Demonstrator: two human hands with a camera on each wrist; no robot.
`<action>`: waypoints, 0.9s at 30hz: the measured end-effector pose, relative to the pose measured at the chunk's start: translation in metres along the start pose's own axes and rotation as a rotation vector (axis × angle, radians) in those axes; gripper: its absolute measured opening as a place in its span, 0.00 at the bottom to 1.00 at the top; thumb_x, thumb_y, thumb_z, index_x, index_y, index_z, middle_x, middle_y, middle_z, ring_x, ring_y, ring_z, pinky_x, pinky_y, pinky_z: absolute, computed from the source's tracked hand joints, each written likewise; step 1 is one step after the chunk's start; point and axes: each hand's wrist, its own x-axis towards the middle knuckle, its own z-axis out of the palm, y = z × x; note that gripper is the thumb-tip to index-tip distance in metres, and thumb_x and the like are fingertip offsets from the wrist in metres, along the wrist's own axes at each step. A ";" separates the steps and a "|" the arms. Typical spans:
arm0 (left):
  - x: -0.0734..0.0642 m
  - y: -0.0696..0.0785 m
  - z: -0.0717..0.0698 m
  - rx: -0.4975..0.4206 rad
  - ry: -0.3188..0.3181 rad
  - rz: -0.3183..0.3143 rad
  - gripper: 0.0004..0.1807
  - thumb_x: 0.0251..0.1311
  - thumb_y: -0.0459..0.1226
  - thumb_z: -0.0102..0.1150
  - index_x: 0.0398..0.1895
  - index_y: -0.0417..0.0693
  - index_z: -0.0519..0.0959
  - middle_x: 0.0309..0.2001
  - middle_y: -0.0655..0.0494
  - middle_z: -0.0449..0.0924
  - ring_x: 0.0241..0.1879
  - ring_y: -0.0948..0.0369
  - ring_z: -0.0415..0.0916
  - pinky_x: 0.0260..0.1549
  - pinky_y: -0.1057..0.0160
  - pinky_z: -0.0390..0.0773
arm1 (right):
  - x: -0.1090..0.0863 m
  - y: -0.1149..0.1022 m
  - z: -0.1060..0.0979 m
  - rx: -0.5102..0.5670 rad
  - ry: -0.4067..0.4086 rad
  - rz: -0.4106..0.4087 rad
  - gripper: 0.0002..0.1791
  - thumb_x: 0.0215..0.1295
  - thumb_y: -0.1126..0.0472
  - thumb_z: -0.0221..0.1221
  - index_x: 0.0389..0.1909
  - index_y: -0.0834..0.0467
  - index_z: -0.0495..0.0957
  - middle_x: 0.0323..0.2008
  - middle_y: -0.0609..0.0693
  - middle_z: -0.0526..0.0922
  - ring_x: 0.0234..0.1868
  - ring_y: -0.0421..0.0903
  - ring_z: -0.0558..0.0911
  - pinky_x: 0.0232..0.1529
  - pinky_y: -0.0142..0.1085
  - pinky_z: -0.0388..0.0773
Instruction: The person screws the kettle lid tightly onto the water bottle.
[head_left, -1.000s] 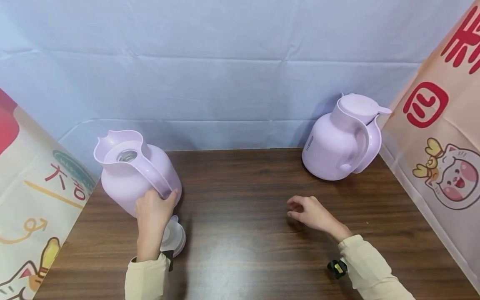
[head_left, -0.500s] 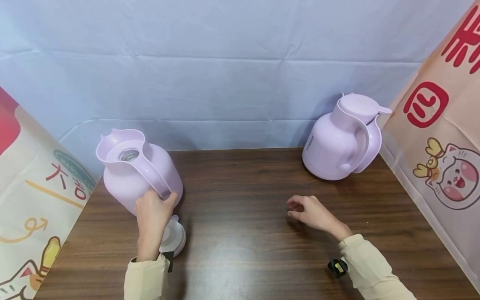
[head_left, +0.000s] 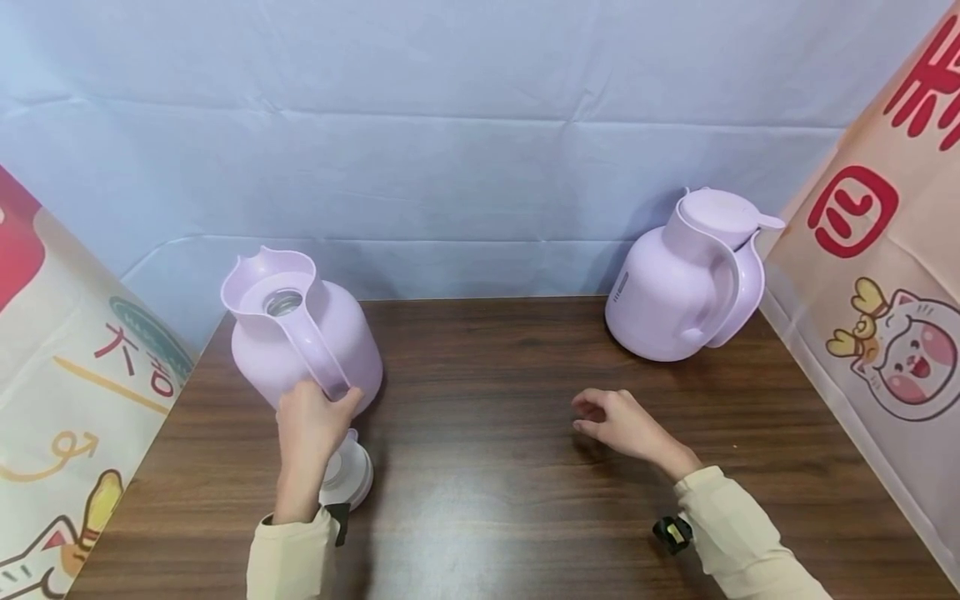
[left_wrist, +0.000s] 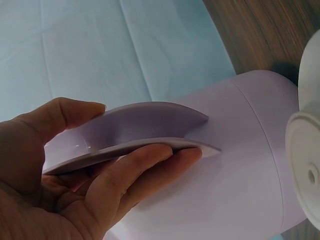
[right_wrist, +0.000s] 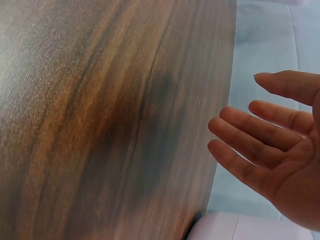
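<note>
My left hand (head_left: pixel 313 425) grips the handle (head_left: pixel 318 354) of a lilac vacuum jug (head_left: pixel 348 333) at the left of the table. That jug has no lid on, and its round inner opening faces up. Seen from the left wrist, the thumb lies along one edge of the handle while the fingers curl round the other. Close beside my left wrist is a round whitish lid (head_left: pixel 351 475), partly hidden by the hand and cuff. My right hand (head_left: pixel 622 423) holds nothing; its fingers are loosely bent, low over the middle right of the table.
A second lilac jug (head_left: pixel 660 292), with its lid on, stands at the back right, handle toward the right front. Pale blue sheeting (head_left: pixel 480 183) rises behind the wooden table (head_left: pixel 480 400). Printed banners (head_left: pixel 892 333) border both sides.
The left jug has shifted to the right and slightly away, with my left hand still gripping its handle. My right hand and the lidded jug stay practically where they were.
</note>
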 end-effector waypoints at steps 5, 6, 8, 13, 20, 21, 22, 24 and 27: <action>-0.001 0.003 0.003 0.001 -0.007 0.003 0.14 0.42 0.38 0.60 0.10 0.41 0.69 0.11 0.49 0.68 0.19 0.44 0.69 0.22 0.45 0.68 | 0.000 0.002 0.002 -0.011 0.015 -0.006 0.11 0.54 0.69 0.62 0.39 0.68 0.77 0.28 0.50 0.81 0.30 0.43 0.79 0.30 0.36 0.76; -0.001 0.004 0.004 0.000 -0.006 0.005 0.14 0.42 0.38 0.60 0.10 0.41 0.69 0.10 0.49 0.68 0.19 0.44 0.69 0.22 0.45 0.68 | 0.000 0.003 0.002 -0.009 0.015 -0.006 0.11 0.54 0.69 0.61 0.39 0.68 0.77 0.26 0.48 0.80 0.29 0.41 0.79 0.29 0.34 0.75; -0.002 0.005 0.005 -0.002 -0.001 0.013 0.14 0.42 0.38 0.60 0.09 0.41 0.68 0.10 0.50 0.67 0.18 0.45 0.68 0.22 0.45 0.68 | 0.000 0.003 0.003 -0.007 0.016 -0.009 0.11 0.54 0.69 0.61 0.39 0.69 0.77 0.24 0.45 0.78 0.26 0.38 0.76 0.27 0.32 0.73; -0.005 0.011 0.009 -0.006 0.002 0.030 0.16 0.41 0.36 0.59 0.07 0.44 0.64 0.09 0.54 0.61 0.16 0.49 0.63 0.20 0.48 0.67 | 0.000 0.003 0.003 -0.004 0.023 -0.018 0.11 0.53 0.70 0.60 0.39 0.69 0.77 0.22 0.43 0.76 0.21 0.34 0.72 0.23 0.30 0.70; -0.009 0.020 0.015 -0.003 -0.023 0.082 0.16 0.40 0.36 0.59 0.06 0.44 0.64 0.09 0.53 0.62 0.15 0.48 0.64 0.22 0.46 0.68 | -0.001 0.002 0.002 0.000 0.019 -0.007 0.11 0.53 0.70 0.61 0.39 0.69 0.77 0.23 0.44 0.77 0.23 0.36 0.75 0.25 0.30 0.71; -0.009 0.022 0.017 -0.003 -0.027 0.089 0.16 0.40 0.36 0.59 0.06 0.44 0.65 0.09 0.53 0.62 0.15 0.48 0.64 0.22 0.46 0.69 | 0.000 0.003 0.002 0.001 0.016 -0.005 0.11 0.54 0.69 0.61 0.39 0.69 0.77 0.23 0.44 0.78 0.24 0.36 0.75 0.26 0.31 0.72; -0.010 0.023 0.018 -0.002 -0.032 0.095 0.16 0.40 0.36 0.59 0.06 0.44 0.64 0.09 0.54 0.62 0.15 0.48 0.64 0.22 0.46 0.69 | 0.000 0.003 0.003 0.002 0.016 -0.004 0.12 0.54 0.69 0.61 0.39 0.69 0.77 0.24 0.44 0.78 0.25 0.37 0.76 0.26 0.31 0.72; -0.011 0.025 0.020 -0.002 -0.041 0.104 0.17 0.40 0.37 0.60 0.06 0.45 0.64 0.09 0.54 0.62 0.15 0.49 0.65 0.23 0.46 0.69 | 0.000 0.003 0.003 0.003 0.010 -0.003 0.12 0.54 0.68 0.62 0.39 0.69 0.77 0.25 0.45 0.79 0.27 0.39 0.77 0.27 0.31 0.73; -0.012 0.029 0.024 -0.004 -0.049 0.118 0.17 0.40 0.37 0.60 0.05 0.45 0.63 0.09 0.54 0.62 0.16 0.48 0.67 0.24 0.45 0.69 | 0.000 0.003 0.004 0.007 0.011 -0.005 0.12 0.54 0.67 0.62 0.39 0.68 0.77 0.27 0.47 0.79 0.29 0.41 0.78 0.28 0.32 0.74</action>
